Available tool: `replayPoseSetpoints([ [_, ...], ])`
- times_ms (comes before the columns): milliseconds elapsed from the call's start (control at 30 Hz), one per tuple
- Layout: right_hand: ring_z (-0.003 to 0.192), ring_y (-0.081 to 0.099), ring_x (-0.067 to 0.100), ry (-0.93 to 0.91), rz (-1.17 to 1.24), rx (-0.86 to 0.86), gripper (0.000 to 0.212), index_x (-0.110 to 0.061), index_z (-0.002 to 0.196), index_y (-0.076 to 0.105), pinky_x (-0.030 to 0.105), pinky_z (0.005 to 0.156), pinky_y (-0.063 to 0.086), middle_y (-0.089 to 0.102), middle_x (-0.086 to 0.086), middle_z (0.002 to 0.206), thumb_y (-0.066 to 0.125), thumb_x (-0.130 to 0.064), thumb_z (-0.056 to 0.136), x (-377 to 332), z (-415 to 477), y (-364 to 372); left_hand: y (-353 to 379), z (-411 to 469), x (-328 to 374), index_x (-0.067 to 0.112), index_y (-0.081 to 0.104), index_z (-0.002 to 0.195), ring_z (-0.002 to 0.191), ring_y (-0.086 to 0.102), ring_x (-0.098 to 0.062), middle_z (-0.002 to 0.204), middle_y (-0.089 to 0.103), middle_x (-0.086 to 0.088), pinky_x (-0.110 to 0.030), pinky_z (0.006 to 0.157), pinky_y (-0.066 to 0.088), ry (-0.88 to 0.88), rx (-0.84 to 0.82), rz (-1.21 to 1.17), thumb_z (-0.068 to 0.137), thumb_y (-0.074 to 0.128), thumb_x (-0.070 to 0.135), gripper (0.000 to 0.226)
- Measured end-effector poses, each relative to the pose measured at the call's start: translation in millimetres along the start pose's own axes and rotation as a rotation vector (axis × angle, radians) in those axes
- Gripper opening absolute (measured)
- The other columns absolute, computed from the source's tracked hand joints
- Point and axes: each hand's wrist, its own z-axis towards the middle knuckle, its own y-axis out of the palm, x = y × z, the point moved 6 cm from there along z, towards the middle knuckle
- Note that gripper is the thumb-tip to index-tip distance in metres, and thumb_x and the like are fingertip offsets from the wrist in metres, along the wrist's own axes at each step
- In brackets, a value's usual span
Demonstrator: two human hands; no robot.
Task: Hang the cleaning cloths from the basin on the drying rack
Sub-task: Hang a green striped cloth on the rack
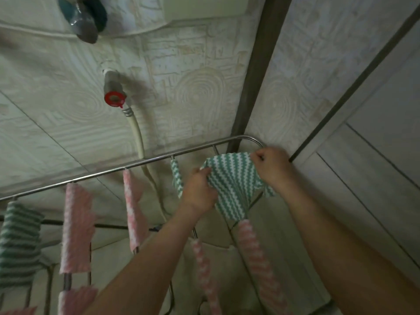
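A green-and-white striped cloth [234, 185] is spread over the far right end of the metal drying rack [102, 172]. My left hand [200, 189] grips its left edge. My right hand [271, 165] pinches its top right corner near the rack's curved corner. Several other cloths hang on the rack's bars: pink-and-white ones [77, 228] [134, 208] [256, 258], a narrow green one [176, 178] just left of my left hand, and a green striped one [18, 242] at the far left. The basin is not in view.
A tiled wall stands behind the rack, with a tap with a red handle [114, 98] and a white hose [138, 137] running down behind the bars. A dark vertical post [254, 87] and a door panel [363, 155] are close on the right.
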Motion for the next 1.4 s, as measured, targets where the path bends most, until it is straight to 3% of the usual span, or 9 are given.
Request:
replayPoseSetpoints([
  [100, 0.065, 0.057, 0.027, -0.035, -0.077, 0.029, 0.046, -0.017, 0.053, 0.043, 0.030, 0.059, 0.036, 0.054, 0.005, 0.060, 0.045, -0.029, 0.097, -1.8, 16.2, 13.3, 2.7, 15.3, -2.7, 0.004, 0.049, 0.127, 0.115, 0.049, -0.033, 0.125, 0.047, -0.020, -0.026, 0.090, 0.035, -0.006, 0.018, 0.109, 0.081, 0.056, 0.002, 0.047],
  [333, 0.068, 0.053, 0.026, -0.011, -0.072, 0.045, 0.046, -0.005, 0.075, 0.064, 0.028, 0.059, 0.028, 0.068, 0.017, 0.086, 0.039, -0.034, 0.101, -10.7, 27.8, 23.4, 4.8, 32.9, -5.5, 0.004, 0.030, 0.137, 0.117, 0.047, -0.038, 0.134, 0.039, -0.020, -0.039, 0.083, 0.041, 0.023, 0.009, 0.275, 0.082, 0.054, 0.002, 0.060],
  [433, 0.088, 0.062, 0.030, -0.054, -0.106, 0.083, 0.047, -0.003, 0.094, 0.069, 0.031, 0.066, 0.041, 0.068, 0.016, 0.095, 0.044, -0.043, 0.097, -15.0, 22.6, 19.9, 5.1, 38.2, -0.9, 0.003, 0.027, 0.138, 0.110, 0.051, -0.039, 0.134, 0.037, -0.020, -0.037, 0.077, 0.041, 0.035, 0.021, 0.333, 0.083, 0.052, 0.000, 0.060],
  [533, 0.068, 0.063, 0.023, -0.069, -0.048, -0.093, 0.043, -0.011, 0.074, 0.070, 0.030, 0.060, 0.046, 0.066, 0.006, 0.070, 0.056, -0.050, 0.088, -18.1, 10.0, 30.1, 2.1, 44.5, 1.4, 0.001, 0.027, 0.137, 0.103, 0.054, -0.041, 0.134, 0.037, -0.021, -0.037, 0.070, 0.037, 0.022, 0.052, 0.415, 0.087, 0.049, 0.002, 0.055],
  [733, 0.049, 0.050, 0.013, -0.050, -0.074, -0.189, 0.043, -0.014, 0.054, 0.052, 0.024, 0.044, 0.026, 0.051, 0.000, 0.053, 0.059, -0.039, 0.089, -29.3, -7.7, 52.5, 5.3, 52.3, -5.8, -0.003, 0.026, 0.134, 0.107, 0.053, -0.041, 0.134, 0.035, -0.023, -0.041, 0.078, 0.044, -0.046, 0.006, 0.500, 0.088, 0.053, 0.011, 0.055],
  [867, 0.059, 0.049, 0.017, -0.076, -0.151, -0.060, 0.030, -0.017, 0.071, 0.064, 0.022, 0.045, 0.023, 0.059, 0.004, 0.074, 0.056, -0.037, 0.091, -37.9, -9.0, 52.1, 6.0, 41.5, 6.7, -0.002, 0.023, 0.137, 0.125, 0.038, -0.043, 0.137, 0.031, -0.024, -0.047, 0.098, 0.037, 0.016, 0.044, 0.553, 0.086, 0.052, 0.013, 0.061],
  [967, 0.065, 0.053, 0.022, -0.084, -0.162, -0.045, 0.034, -0.014, 0.087, 0.070, 0.024, 0.049, 0.027, 0.064, 0.008, 0.086, 0.050, -0.041, 0.094, -36.2, -8.5, 51.7, 15.3, 15.6, 20.2, 0.007, 0.027, 0.139, 0.128, 0.035, -0.038, 0.143, 0.029, -0.017, -0.041, 0.104, 0.033, 0.139, 0.039, 0.428, 0.077, 0.059, 0.008, 0.070],
  [1100, 0.072, 0.061, 0.027, -0.098, -0.113, -0.103, 0.025, -0.013, 0.083, 0.071, 0.024, 0.054, 0.033, 0.068, 0.009, 0.082, 0.053, -0.030, 0.090, -31.3, -10.2, 46.0, 40.8, -1.8, 23.6, 0.010, 0.042, 0.134, 0.120, 0.049, -0.031, 0.140, 0.041, -0.008, -0.037, 0.099, 0.042, 0.267, -0.014, 0.150, 0.079, 0.065, 0.014, 0.060],
  [1400, 0.082, 0.066, 0.031, -0.078, -0.065, -0.149, 0.017, -0.010, 0.082, 0.071, 0.025, 0.060, 0.037, 0.069, 0.013, 0.084, 0.058, -0.021, 0.086, -29.3, -27.0, 43.4, 46.4, -3.6, 25.3, 0.008, 0.047, 0.133, 0.134, 0.040, -0.023, 0.150, 0.034, -0.012, -0.026, 0.105, 0.034, 0.228, 0.135, 0.204, 0.083, 0.062, 0.014, 0.053],
])
